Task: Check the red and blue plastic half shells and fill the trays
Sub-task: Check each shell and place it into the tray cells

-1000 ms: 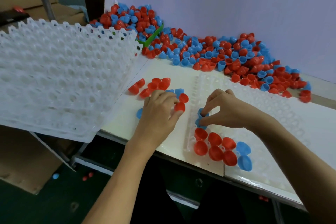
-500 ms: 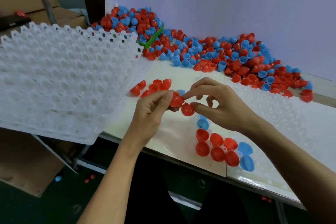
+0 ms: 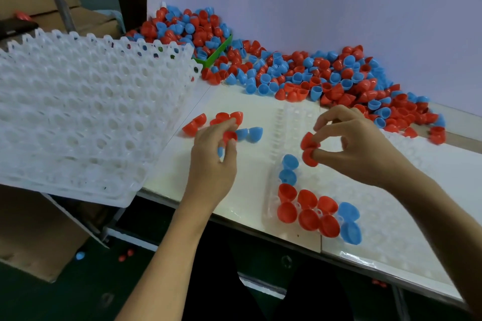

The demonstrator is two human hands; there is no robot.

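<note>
The hands part: the right hand (image 3: 360,148) now carries two red shells (image 3: 309,150) over the clear tray (image 3: 391,216), the left hand (image 3: 212,161) returns to the loose shells (image 3: 221,122).

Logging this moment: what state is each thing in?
Clear tray: partly filled, near corner only.
Left hand: pinching a red shell.
Right hand: pinching two red shells.
White trays: stacked, tilted.
Green bin: overflowing with shells.

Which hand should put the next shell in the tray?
Right hand: it pinches two red plastic half shells just above the clear plastic tray. Left hand is over the loose shells.
</note>
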